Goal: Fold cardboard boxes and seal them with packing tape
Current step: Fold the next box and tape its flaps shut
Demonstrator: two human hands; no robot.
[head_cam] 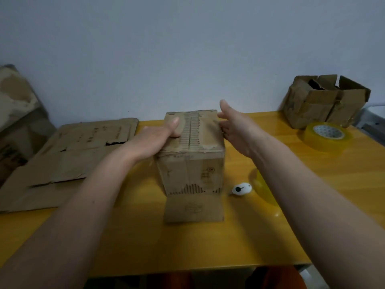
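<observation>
A worn brown cardboard box point(192, 170) stands upright in the middle of the yellow table point(145, 236), its top flaps folded shut and one bottom flap lying flat toward me. My left hand point(155, 139) rests on the left half of the box top, thumb lying on the flap, fingers hidden over the left side. My right hand point(234, 130) sits at the upper right edge of the box with straight fingers touching its side. A roll of clear yellowish packing tape point(327, 136) lies at the right.
Flattened cardboard boxes point(68, 159) lie stacked on the left of the table. An assembled open box point(325, 101) stands at the back right by the wall. A small white cutter point(241, 189) lies right of the box. Another cardboard piece point(18, 113) leans at far left.
</observation>
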